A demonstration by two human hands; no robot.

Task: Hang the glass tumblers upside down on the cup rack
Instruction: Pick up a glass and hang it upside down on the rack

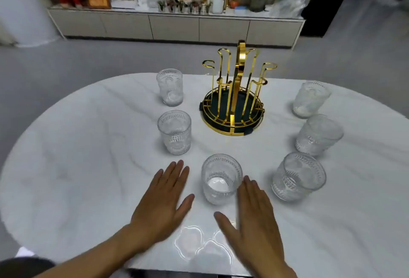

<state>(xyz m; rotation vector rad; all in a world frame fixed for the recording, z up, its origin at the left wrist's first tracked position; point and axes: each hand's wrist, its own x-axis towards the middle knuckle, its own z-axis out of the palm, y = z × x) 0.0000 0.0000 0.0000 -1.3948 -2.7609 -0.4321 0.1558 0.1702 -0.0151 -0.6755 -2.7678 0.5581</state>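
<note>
A gold wire cup rack with a dark round base stands at the middle of the white marble table; its hooked posts carry nothing. Several embossed glass tumblers stand upright around it. The nearest tumbler sits between my hands. My left hand lies flat and open to its left, apart from it. On the other side my right hand is flat and open, fingertips close to the glass. Two tumblers stand at the left, three at the right.
The table's near edge runs just below my wrists. Ceiling lights glare on the tabletop between my forearms. Beyond the table are grey floor and a long low sideboard crowded with plants, frames and bottles.
</note>
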